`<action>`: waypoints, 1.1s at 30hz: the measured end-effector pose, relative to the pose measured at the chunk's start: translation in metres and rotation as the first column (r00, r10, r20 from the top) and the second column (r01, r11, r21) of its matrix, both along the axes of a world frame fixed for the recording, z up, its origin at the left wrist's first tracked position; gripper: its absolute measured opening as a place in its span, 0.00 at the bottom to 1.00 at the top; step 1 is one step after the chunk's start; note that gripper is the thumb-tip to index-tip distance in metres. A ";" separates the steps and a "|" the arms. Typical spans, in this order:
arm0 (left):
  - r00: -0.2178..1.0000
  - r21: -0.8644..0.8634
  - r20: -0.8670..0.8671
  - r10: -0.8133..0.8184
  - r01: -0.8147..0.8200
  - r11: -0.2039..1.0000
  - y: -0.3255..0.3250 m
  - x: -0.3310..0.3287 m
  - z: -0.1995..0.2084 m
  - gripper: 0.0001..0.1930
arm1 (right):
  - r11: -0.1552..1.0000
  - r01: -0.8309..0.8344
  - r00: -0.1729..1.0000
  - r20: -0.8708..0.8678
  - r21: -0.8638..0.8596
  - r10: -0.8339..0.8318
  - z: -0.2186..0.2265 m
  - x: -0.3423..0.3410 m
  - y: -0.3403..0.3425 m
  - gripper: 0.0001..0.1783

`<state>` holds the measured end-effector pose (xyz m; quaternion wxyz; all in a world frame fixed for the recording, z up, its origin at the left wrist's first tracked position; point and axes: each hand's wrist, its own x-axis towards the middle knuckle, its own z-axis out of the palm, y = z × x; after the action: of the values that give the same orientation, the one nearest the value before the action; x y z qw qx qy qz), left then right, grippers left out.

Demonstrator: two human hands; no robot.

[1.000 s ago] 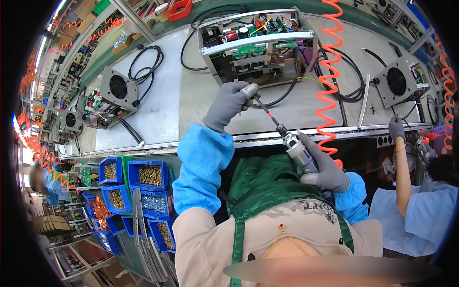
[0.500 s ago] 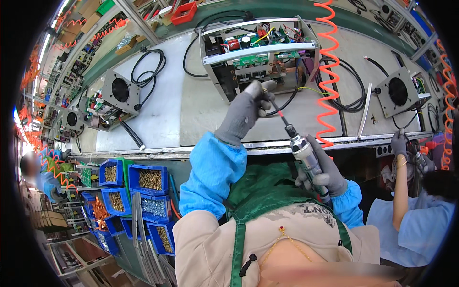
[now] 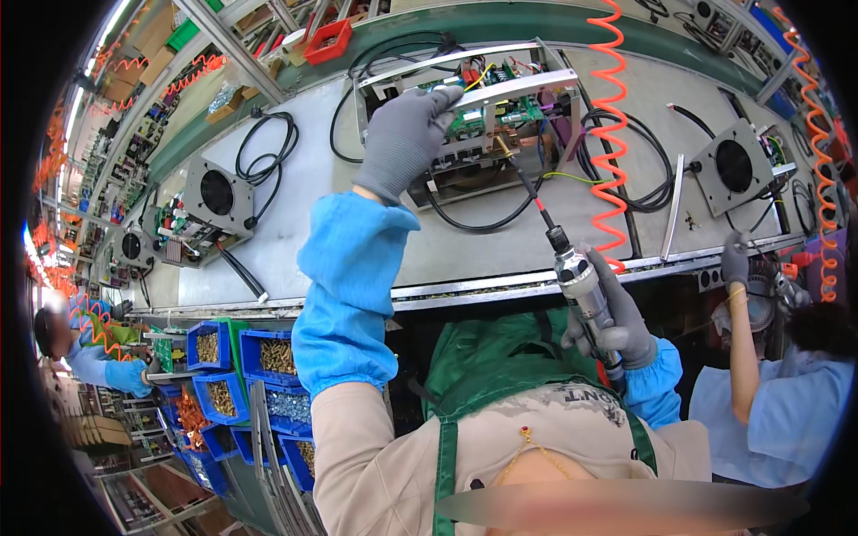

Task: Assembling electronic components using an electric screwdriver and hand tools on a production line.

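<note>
My right hand [image 3: 617, 313], in a grey glove, is wrapped round a silver air screwdriver [image 3: 581, 284]. Its long bit, with a red section, points up and away; a small brass-coloured piece shows at the tip, near the front of an open metal chassis [image 3: 547, 82]. Green circuit boards [image 3: 474, 123] and wires fill that chassis. My gloved left hand [image 3: 407, 134] holds the left part of its white front crossbar, fingers curled over it and partly hidden. A black cable with a yellow-green wire [image 3: 572, 177] runs by the chassis's lower front.
Fan units [image 3: 214, 192] [image 3: 735, 167] stand on the bench to both sides. An orange coiled hose [image 3: 608, 116] hangs right of the chassis. Blue bins [image 3: 217, 399] of metal fasteners sit lower left, beside metal strips. A co-worker's gloved hand [image 3: 736, 259] is at the right.
My left hand has left the bit's tip and moved up-left onto the chassis's crossbar. The screwdriver's tip has come up to the chassis front. The chassis appears slightly turned.
</note>
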<state>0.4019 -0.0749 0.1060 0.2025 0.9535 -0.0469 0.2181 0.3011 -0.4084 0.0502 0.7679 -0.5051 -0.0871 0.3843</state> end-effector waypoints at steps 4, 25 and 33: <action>0.986 0.053 -0.163 0.028 -0.020 0.998 0.000 0.007 0.004 0.16 | 0.999 -0.015 1.000 0.008 -0.040 0.015 0.003 0.001 0.002 0.71; 0.981 0.157 -0.193 0.031 0.000 0.988 -0.007 0.010 0.011 0.17 | 0.985 0.113 0.991 0.084 -0.129 -0.103 0.024 0.028 0.038 0.63; 0.976 0.101 -0.217 0.014 0.008 0.995 -0.007 0.016 0.006 0.17 | 0.977 0.094 0.985 -0.163 0.189 -0.063 0.025 0.022 0.029 0.49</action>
<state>0.4178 -0.0818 0.1116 0.1574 0.9808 -0.0339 0.1100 0.3227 -0.3791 0.0748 0.8329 -0.3983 -0.0440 0.3816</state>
